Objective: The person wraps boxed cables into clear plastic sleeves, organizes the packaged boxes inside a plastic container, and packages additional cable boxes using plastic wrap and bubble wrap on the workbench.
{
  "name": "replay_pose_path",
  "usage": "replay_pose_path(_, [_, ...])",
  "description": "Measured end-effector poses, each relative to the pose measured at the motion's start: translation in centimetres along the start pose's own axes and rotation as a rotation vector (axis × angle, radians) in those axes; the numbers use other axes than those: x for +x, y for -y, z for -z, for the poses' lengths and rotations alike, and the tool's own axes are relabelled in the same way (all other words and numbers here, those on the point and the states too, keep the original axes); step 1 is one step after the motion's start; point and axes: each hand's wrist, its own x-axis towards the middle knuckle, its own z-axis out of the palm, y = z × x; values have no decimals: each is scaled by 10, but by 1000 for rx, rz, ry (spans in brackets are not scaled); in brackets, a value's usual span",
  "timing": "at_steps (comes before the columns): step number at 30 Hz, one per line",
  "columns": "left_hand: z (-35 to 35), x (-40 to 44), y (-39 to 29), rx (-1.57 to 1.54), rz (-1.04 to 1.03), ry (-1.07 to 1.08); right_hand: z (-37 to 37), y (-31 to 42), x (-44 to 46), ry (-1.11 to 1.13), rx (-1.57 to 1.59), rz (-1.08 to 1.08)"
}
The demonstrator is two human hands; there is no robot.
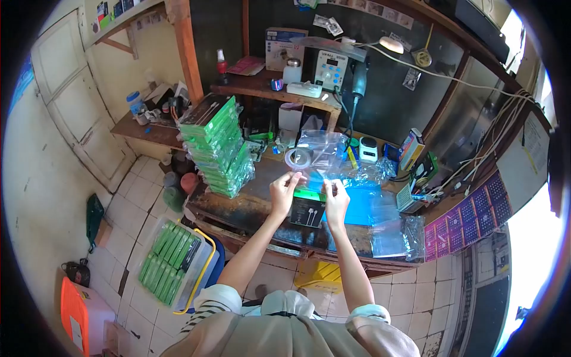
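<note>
A black box with a green edge and a picture of white cables (307, 214) lies on the workbench, below and between my hands. My left hand (284, 193) is pinched above its left side, and my right hand (336, 202) is pinched above its right side. Something thin and clear seems to be between the fingers, too faint to make out. Just beyond my left hand is a roll of clear tape (297, 158). Clear plastic bags (323, 146) lie behind it. A blue mat (357, 203) is to the right of my right hand.
A tall stack of wrapped green boxes (217, 149) stands at the bench's left. More boxes fill a plastic bin (205, 268) on the floor. Clear plastic sleeves (389, 235) lie at the right front, near a white basket (406, 200). A soldering station (331, 70) sits on the shelf.
</note>
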Motion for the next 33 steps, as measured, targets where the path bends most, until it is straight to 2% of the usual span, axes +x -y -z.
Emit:
replay_pose_path(3, [3, -4, -9, 36, 3, -6, 0, 2, -5, -16, -32, 39])
replay_pose_path(7, [7, -1, -5, 141, 94, 19, 8, 3, -4, 6, -37, -106])
replay_pose_path(9, [5, 3, -5, 124, -35, -45, 11, -8, 1, 21, -68, -146])
replay_pose_path(10, [7, 2, -9, 205, -19, -39, 13, -15, 3, 18, -70, -143])
replay_pose_path(11, [7, -2, -14, 245, -108, -96, 16, -22, 3, 47, -100, -149])
replay_pose_path(13, [8, 0, -29, 356, -490, -45, 18, -33, 7, 72, -132, -154])
replay_pose_path(15, [14, -3, -38, 570, -613, 352, 20, -46, 5, 132, -62, -260])
replay_pose_path(17, [14, -4, -36, 569, -588, 561, 19, -58, 5, 150, 7, -332])
replay_pose_path(20, [18, -6, -22, 531, -451, 589, 26, -41, 3, 30, -158, -182])
replay_pose_path(21, [19, -8, -20, 491, -380, 572, 26, -54, 4, -83, -386, 160])
replay_pose_path(23, [21, -13, -16, 523, -430, 498, 32, -11, 4, 23, -192, 210])
replay_pose_path(25, [21, -19, -2, 355, -162, 427, 32, 13, 2, 347, -8, 267])
replay_pose_path(27, [18, -25, 14, 328, -159, 391, 29, 11, -1, 550, -92, 391])
replay_pose_path(29, [17, -33, 27, 346, -205, 301, 27, -12, 0, 617, -117, 365])
replay_pose_path(30, [19, -37, 37, 389, -211, 305, 27, -25, 0, 577, -97, 341])
replay_pose_path(31, [22, -45, 45, 537, -170, 261, 28, -38, 0, 594, -85, 353])
replay_pose_path(33, [25, -51, 58, 459, -153, 179, 28, -64, -10, 532, 124, 25])
